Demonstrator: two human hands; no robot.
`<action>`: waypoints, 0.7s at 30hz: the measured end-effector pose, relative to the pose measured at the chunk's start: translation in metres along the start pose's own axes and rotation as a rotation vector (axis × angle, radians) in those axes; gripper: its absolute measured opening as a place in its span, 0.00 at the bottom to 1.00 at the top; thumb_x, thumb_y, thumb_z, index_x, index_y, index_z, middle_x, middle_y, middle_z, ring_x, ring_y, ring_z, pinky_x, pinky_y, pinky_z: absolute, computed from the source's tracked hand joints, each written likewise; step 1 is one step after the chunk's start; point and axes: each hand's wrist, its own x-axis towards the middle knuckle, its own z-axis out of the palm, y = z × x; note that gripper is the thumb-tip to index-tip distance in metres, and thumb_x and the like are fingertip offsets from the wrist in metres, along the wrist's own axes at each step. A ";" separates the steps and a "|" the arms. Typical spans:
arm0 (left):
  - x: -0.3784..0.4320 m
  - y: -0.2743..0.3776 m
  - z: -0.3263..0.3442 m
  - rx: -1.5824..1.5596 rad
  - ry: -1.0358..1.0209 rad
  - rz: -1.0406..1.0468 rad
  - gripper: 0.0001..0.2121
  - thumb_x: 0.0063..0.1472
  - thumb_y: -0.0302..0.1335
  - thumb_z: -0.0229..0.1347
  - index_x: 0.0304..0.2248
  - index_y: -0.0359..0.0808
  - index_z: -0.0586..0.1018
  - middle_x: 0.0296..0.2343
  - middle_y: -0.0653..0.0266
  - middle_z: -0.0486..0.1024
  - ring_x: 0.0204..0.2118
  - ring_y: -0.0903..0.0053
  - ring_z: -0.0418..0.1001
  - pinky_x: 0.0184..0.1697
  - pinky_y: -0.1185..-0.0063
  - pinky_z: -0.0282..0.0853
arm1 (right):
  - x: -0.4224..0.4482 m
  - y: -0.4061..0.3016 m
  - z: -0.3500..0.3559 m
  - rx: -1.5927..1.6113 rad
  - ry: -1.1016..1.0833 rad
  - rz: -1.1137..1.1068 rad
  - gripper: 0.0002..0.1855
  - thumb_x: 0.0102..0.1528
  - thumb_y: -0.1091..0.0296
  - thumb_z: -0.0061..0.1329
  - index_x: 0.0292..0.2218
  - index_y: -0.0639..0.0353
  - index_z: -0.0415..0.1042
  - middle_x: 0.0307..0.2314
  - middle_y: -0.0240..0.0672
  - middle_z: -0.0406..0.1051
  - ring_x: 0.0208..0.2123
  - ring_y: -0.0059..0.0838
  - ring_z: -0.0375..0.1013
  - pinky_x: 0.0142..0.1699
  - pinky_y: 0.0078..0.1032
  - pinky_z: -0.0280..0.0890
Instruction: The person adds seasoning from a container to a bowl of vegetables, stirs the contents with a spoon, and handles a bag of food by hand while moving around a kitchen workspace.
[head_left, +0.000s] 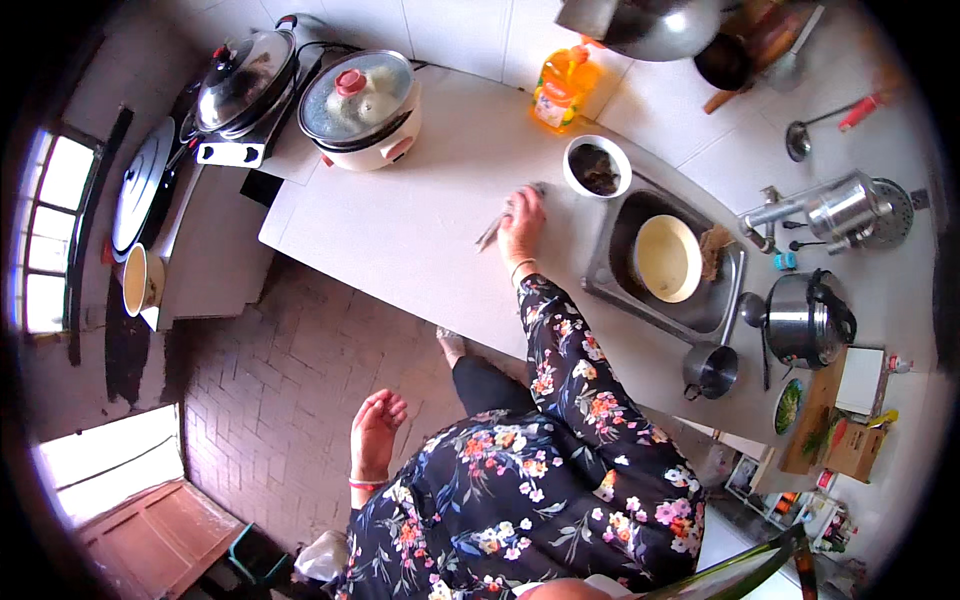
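My right hand (522, 225) presses a greyish cloth (491, 232) flat against the pale countertop (450, 202). Part of the cloth is hidden beneath the palm and fingers. Just beyond that hand, a white bowl (619, 161) holds dark, wet-looking food. Over the floor by my side hangs my left hand (377, 431), with nothing in it and its fingers loosely bent.
An electric cooker (360, 150) with a glass lid sits on the counter's left part. To the right, a steel sink (622, 247) contains a cream basin (669, 259). An orange bottle (562, 90) stands by the wall. A pressure cooker (799, 319) and small pot (709, 371) are farther right.
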 end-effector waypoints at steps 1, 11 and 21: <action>0.013 0.019 0.001 0.044 -0.012 -0.006 0.11 0.64 0.26 0.47 0.44 0.31 0.73 0.37 0.57 0.76 0.39 0.69 0.76 0.44 0.75 0.72 | -0.007 -0.024 0.017 0.007 -0.049 -0.059 0.20 0.49 0.75 0.47 0.46 0.61 0.67 0.49 0.46 0.64 0.54 0.44 0.61 0.59 0.38 0.55; 0.117 0.132 0.054 0.147 -0.231 0.109 0.12 0.64 0.25 0.46 0.45 0.29 0.71 0.38 0.56 0.75 0.39 0.71 0.76 0.44 0.76 0.72 | -0.160 -0.211 0.082 0.885 -0.908 -0.485 0.14 0.48 0.78 0.45 0.38 0.59 0.71 0.34 0.35 0.70 0.43 0.38 0.68 0.51 0.34 0.62; 0.241 0.239 0.021 0.241 -0.189 0.044 0.16 0.65 0.29 0.48 0.50 0.32 0.68 0.43 0.58 0.72 0.43 0.69 0.74 0.46 0.74 0.71 | 0.023 -0.124 -0.038 0.009 -0.447 -0.237 0.15 0.45 0.79 0.46 0.37 0.60 0.72 0.41 0.38 0.70 0.46 0.40 0.67 0.53 0.36 0.61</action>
